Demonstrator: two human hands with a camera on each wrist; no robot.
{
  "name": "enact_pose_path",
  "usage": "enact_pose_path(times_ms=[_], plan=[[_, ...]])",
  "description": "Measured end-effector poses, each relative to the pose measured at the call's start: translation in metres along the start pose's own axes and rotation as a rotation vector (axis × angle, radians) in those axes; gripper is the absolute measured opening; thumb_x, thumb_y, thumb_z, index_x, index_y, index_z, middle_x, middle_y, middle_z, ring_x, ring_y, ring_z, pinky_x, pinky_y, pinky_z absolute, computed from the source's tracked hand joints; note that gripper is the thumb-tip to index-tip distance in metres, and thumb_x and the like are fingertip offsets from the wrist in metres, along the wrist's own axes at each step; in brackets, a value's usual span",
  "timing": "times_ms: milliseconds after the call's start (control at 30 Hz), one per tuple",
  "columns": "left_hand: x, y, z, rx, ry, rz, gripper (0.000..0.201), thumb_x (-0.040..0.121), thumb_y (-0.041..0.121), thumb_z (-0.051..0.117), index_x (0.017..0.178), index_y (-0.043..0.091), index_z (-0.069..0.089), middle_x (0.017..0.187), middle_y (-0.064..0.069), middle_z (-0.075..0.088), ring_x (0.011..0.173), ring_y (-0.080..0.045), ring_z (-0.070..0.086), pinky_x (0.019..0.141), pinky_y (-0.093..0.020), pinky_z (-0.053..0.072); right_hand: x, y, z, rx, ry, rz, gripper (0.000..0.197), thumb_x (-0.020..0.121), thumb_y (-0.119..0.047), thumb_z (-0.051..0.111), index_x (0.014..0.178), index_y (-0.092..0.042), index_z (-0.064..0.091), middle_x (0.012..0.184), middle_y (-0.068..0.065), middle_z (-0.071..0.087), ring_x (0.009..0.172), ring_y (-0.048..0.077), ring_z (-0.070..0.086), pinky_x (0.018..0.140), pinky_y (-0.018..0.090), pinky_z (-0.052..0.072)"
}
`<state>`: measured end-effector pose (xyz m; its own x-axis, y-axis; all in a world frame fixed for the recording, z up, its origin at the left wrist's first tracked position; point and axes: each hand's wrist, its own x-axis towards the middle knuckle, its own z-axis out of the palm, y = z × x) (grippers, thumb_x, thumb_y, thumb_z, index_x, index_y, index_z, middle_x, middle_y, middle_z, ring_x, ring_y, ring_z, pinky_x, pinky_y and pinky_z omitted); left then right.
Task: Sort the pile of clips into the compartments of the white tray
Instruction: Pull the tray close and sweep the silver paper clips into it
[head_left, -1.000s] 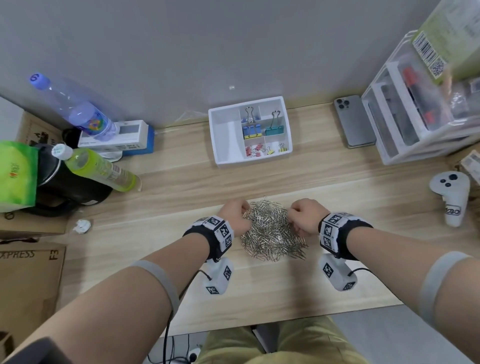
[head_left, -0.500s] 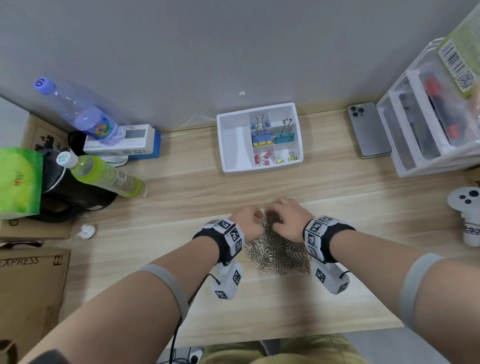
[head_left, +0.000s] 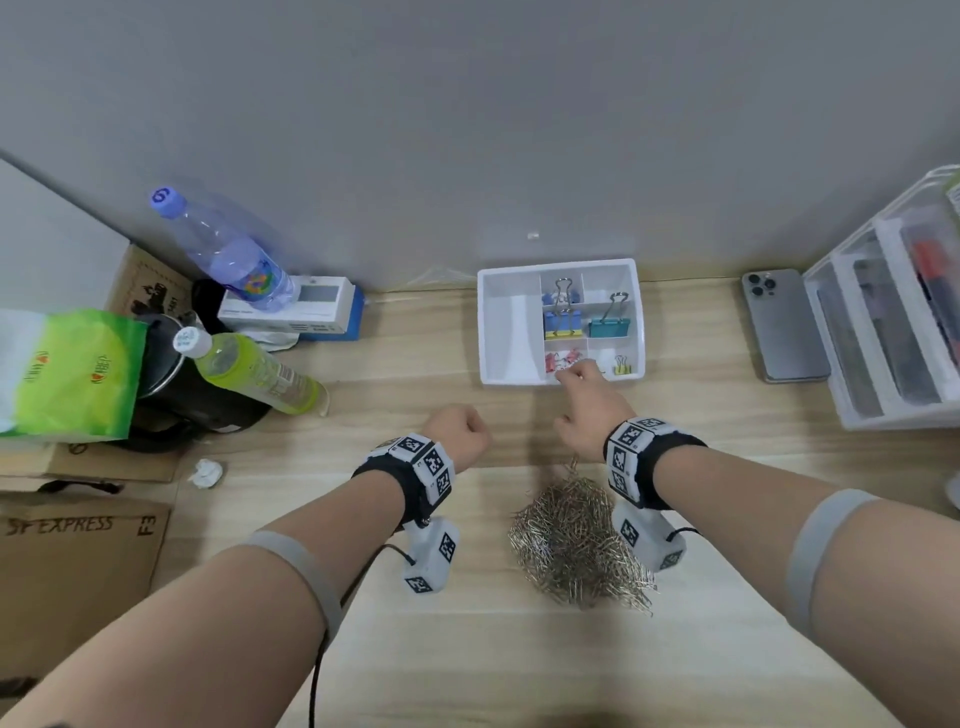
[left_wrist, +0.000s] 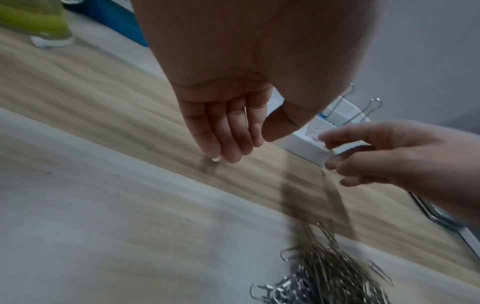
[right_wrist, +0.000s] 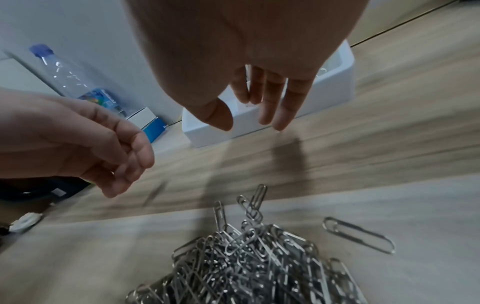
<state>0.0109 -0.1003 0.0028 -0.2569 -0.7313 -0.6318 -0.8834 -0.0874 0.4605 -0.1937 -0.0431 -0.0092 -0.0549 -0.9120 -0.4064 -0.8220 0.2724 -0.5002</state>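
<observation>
A pile of silver paper clips (head_left: 571, 545) lies on the wooden table between my wrists, and shows close up in the right wrist view (right_wrist: 246, 263). The white tray (head_left: 485, 332) stands beyond it; binder clips in blue, teal, pink and yellow fill its small right compartments, and the large left one is bare. My right hand (head_left: 579, 376) reaches over the tray's front wall (right_wrist: 215, 133) above the pink clips, its fingers spread and thumb apart. My left hand (head_left: 460, 431) hovers left of the pile, fingers loosely curled (left_wrist: 249, 144), with nothing visible in it.
A phone (head_left: 784, 325) and a clear drawer unit (head_left: 893, 322) sit to the right. On the left are a water bottle (head_left: 234, 260), a green bottle (head_left: 249, 371), a black kettle (head_left: 171, 384), a blue-white box (head_left: 306, 309), cardboard boxes (head_left: 78, 561) and crumpled paper (head_left: 205, 473).
Both hands have left the pile. The right hand moved forward to the tray's front edge and spread its fingers. The left hand lifted away to the pile's left.
</observation>
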Motion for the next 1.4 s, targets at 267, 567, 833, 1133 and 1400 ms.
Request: enact_pose_path(times_ms=[267, 567, 833, 1133, 1400], plan=[[0.0, -0.015, -0.015, -0.081, 0.204, -0.04, 0.009, 0.085, 0.02, 0.056, 0.089, 0.016, 0.063, 0.081, 0.0, 0.064, 0.072, -0.02, 0.061, 0.057, -0.025, 0.048, 0.005, -0.003, 0.009, -0.013, -0.065, 0.007, 0.075, 0.08, -0.026, 0.062, 0.146, -0.007, 0.035, 0.157, 0.011, 0.017, 0.145, 0.028, 0.027, 0.113, 0.037, 0.035], [-0.01, -0.017, -0.033, -0.013, 0.468, -0.062, 0.047, 0.08, 0.022, 0.064, 0.12, 0.005, 0.047, 0.123, -0.011, 0.045, 0.107, -0.03, 0.05, 0.088, -0.034, 0.041, -0.004, -0.011, 0.002, -0.07, -0.155, -0.015, 0.075, 0.077, -0.027, 0.064, 0.144, -0.01, 0.036, 0.155, 0.006, 0.019, 0.137, 0.026, 0.039, 0.105, 0.033, 0.041], [-0.02, -0.038, -0.024, -0.021, 0.376, -0.094, 0.046, 0.083, 0.028, 0.064, 0.118, 0.007, 0.045, 0.124, -0.012, 0.043, 0.101, -0.029, 0.053, 0.084, -0.033, 0.044, 0.005, -0.019, -0.011, -0.192, -0.111, 0.122, 0.049, 0.09, -0.004, 0.054, 0.138, -0.012, 0.049, 0.147, 0.014, 0.034, 0.131, 0.028, 0.044, 0.106, 0.033, 0.038], [-0.024, -0.049, -0.016, -0.077, 0.35, -0.091, 0.052, 0.084, 0.027, 0.063, 0.126, 0.006, 0.041, 0.129, -0.01, 0.041, 0.097, -0.029, 0.055, 0.085, -0.036, 0.047, -0.003, -0.019, 0.002, -0.217, 0.076, 0.056, 0.029, 0.089, -0.007, 0.059, 0.114, -0.017, 0.067, 0.124, 0.009, 0.052, 0.098, 0.029, 0.062, 0.088, 0.034, 0.05], [-0.025, -0.05, -0.024, -0.103, 0.404, -0.117, 0.064, 0.082, 0.022, 0.064, 0.135, 0.003, 0.035, 0.138, -0.013, 0.037, 0.113, -0.032, 0.052, 0.086, -0.035, 0.044, -0.016, -0.047, 0.022, -0.272, -0.058, -0.047, 0.022, 0.09, -0.01, 0.062, 0.111, -0.011, 0.068, 0.119, 0.009, 0.053, 0.093, 0.03, 0.062, 0.086, 0.039, 0.053]])
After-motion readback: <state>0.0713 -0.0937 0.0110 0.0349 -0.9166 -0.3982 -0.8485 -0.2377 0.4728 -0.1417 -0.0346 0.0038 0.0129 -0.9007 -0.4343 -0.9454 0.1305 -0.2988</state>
